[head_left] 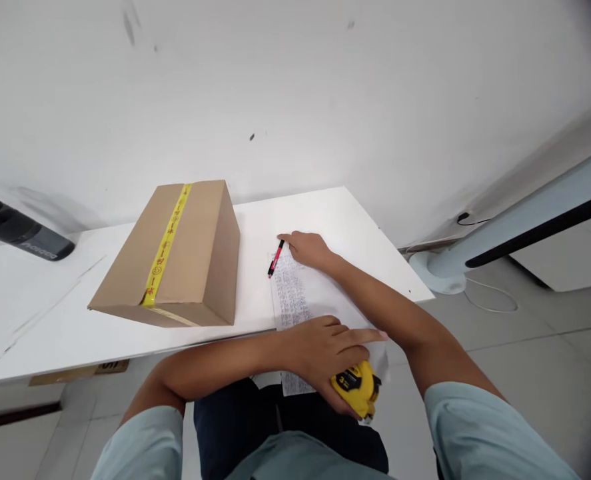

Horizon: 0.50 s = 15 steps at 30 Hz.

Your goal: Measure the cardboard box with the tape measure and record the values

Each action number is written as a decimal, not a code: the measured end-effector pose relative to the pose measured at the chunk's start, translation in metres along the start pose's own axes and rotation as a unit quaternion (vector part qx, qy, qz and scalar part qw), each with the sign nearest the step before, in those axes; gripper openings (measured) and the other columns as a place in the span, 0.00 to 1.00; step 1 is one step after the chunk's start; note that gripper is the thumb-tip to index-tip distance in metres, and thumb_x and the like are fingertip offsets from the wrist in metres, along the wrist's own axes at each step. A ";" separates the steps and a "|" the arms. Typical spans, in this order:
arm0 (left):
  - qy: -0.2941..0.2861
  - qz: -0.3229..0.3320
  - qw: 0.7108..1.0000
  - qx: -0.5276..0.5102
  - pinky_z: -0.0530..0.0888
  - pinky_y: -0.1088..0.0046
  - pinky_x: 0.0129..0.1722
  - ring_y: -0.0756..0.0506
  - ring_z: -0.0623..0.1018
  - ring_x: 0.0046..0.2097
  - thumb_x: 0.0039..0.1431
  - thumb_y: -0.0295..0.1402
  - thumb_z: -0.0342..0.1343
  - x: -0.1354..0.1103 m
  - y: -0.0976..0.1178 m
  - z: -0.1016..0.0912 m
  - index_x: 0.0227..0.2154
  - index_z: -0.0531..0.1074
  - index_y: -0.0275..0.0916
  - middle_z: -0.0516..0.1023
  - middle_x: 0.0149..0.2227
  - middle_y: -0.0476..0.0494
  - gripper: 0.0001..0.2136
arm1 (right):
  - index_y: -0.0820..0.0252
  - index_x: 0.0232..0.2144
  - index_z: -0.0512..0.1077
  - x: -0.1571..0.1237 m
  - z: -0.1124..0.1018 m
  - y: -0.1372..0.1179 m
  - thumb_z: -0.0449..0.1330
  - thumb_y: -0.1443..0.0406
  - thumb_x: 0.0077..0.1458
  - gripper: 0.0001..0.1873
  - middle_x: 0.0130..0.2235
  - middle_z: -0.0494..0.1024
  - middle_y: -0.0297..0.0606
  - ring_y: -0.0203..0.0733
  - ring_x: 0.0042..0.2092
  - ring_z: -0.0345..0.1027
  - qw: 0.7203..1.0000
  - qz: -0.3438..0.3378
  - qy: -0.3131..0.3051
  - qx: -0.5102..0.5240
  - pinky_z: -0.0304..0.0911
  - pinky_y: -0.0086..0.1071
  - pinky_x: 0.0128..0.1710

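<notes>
My left hand (328,353) is wrapped round a yellow and black tape measure (356,390) beyond the table's front edge. Its forefinger points right, close to my right forearm. Farther back, my right hand (309,249) rests over the table, forefinger stretched left and the other fingers curled. The upper end of a red and black pen (276,259) lies between its forefinger and thumb. Beneath both hands is a paper sheet (292,293) covered in handwriting, and its near part hangs over the table edge. My left hand and right forearm hide some of the sheet.
A taped cardboard box (190,253) stands on the white table (255,220), left of the paper. At the far left is a dark bottle (22,230). A wall (295,100) rises behind the table. A pale blue upright appliance (515,220) with a cable stands on the floor at right.
</notes>
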<state>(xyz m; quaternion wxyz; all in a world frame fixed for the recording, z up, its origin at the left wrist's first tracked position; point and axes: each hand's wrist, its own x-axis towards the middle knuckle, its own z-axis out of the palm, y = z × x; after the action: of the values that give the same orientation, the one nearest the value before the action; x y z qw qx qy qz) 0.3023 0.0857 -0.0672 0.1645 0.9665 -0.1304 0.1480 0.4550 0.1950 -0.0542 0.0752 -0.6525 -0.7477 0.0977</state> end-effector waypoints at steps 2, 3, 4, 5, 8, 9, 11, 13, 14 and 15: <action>-0.050 0.002 0.999 -0.002 0.76 0.58 0.48 0.37 0.82 0.45 0.54 0.67 0.56 0.009 -0.010 0.004 0.47 0.75 0.35 0.68 0.68 0.27 0.36 | 0.55 0.66 0.67 0.002 0.006 0.005 0.43 0.66 0.72 0.26 0.58 0.79 0.48 0.51 0.52 0.75 1.000 0.006 0.005 0.012 0.63 0.36 0.42; -0.051 -0.001 0.999 -0.011 0.76 0.58 0.48 0.37 0.82 0.46 0.55 0.66 0.56 0.012 -0.016 0.005 0.47 0.75 0.34 0.67 0.69 0.27 0.36 | 0.56 0.65 0.69 0.002 0.008 0.008 0.43 0.65 0.72 0.25 0.58 0.79 0.47 0.51 0.52 0.74 1.000 0.008 0.009 0.018 0.63 0.36 0.42; -0.039 -0.008 0.999 -0.026 0.76 0.57 0.49 0.36 0.82 0.48 0.55 0.65 0.57 0.014 -0.022 0.005 0.47 0.75 0.33 0.66 0.69 0.25 0.36 | 0.57 0.63 0.70 0.003 0.009 0.010 0.42 0.63 0.73 0.25 0.57 0.79 0.48 0.51 0.51 0.74 1.000 0.009 0.015 0.024 0.62 0.35 0.41; -0.018 -0.021 0.999 -0.045 0.76 0.57 0.50 0.35 0.81 0.52 0.56 0.63 0.58 0.015 -0.027 0.005 0.48 0.75 0.32 0.65 0.69 0.24 0.35 | 0.59 0.60 0.72 0.003 0.010 0.011 0.42 0.62 0.73 0.24 0.56 0.79 0.48 0.50 0.49 0.74 0.999 0.010 0.026 0.029 0.62 0.35 0.40; 0.055 -0.078 0.987 -0.126 0.77 0.57 0.52 0.34 0.79 0.57 0.53 0.62 0.61 0.016 -0.037 0.005 0.48 0.74 0.32 0.64 0.69 0.22 0.35 | 0.64 0.55 0.72 0.008 0.014 0.016 0.41 0.61 0.73 0.23 0.53 0.78 0.51 0.49 0.45 0.72 0.992 0.020 0.103 0.075 0.62 0.36 0.38; 0.070 -0.096 0.981 -0.151 0.77 0.57 0.52 0.34 0.80 0.56 0.52 0.61 0.62 0.017 -0.038 0.005 0.47 0.74 0.33 0.64 0.69 0.23 0.34 | 0.64 0.53 0.72 0.010 0.015 0.018 0.42 0.62 0.73 0.22 0.52 0.78 0.51 0.49 0.45 0.72 0.983 0.028 0.142 0.111 0.63 0.37 0.39; 0.084 -0.123 0.972 -0.184 0.78 0.57 0.51 0.35 0.80 0.54 0.51 0.60 0.64 0.018 -0.038 0.005 0.45 0.73 0.35 0.64 0.69 0.24 0.32 | 0.61 0.50 0.72 0.012 0.017 0.024 0.45 0.60 0.72 0.18 0.47 0.79 0.47 0.47 0.44 0.71 0.947 0.046 0.225 0.223 0.65 0.37 0.41; 0.077 -0.133 0.969 -0.191 0.77 0.58 0.52 0.34 0.79 0.58 0.53 0.58 0.64 0.019 -0.036 0.005 0.44 0.73 0.35 0.63 0.70 0.25 0.30 | 0.58 0.45 0.72 0.012 0.014 0.029 0.51 0.55 0.70 0.15 0.38 0.77 0.39 0.41 0.35 0.69 0.880 0.067 0.273 0.382 0.65 0.35 0.36; 0.068 -0.133 0.971 -0.188 0.76 0.58 0.53 0.34 0.78 0.59 0.53 0.58 0.64 0.019 -0.035 0.005 0.44 0.73 0.35 0.63 0.71 0.25 0.29 | 0.56 0.42 0.71 0.011 0.011 0.031 0.54 0.52 0.68 0.15 0.34 0.76 0.35 0.37 0.30 0.65 0.838 0.076 0.269 0.469 0.63 0.32 0.32; 0.056 -0.130 0.973 -0.182 0.76 0.58 0.55 0.34 0.77 0.60 0.54 0.57 0.64 0.020 -0.034 0.005 0.45 0.73 0.35 0.61 0.71 0.25 0.29 | 0.55 0.41 0.71 0.009 0.007 0.033 0.57 0.50 0.66 0.16 0.31 0.74 0.32 0.34 0.25 0.60 0.793 0.082 0.247 0.550 0.59 0.31 0.27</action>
<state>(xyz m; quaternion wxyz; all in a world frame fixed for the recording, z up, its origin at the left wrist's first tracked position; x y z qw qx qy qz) 0.3318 0.1109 -0.0750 0.3621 0.9193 -0.0185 0.1531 0.4835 0.2083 -0.0688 0.5955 -0.5615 -0.4676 0.3337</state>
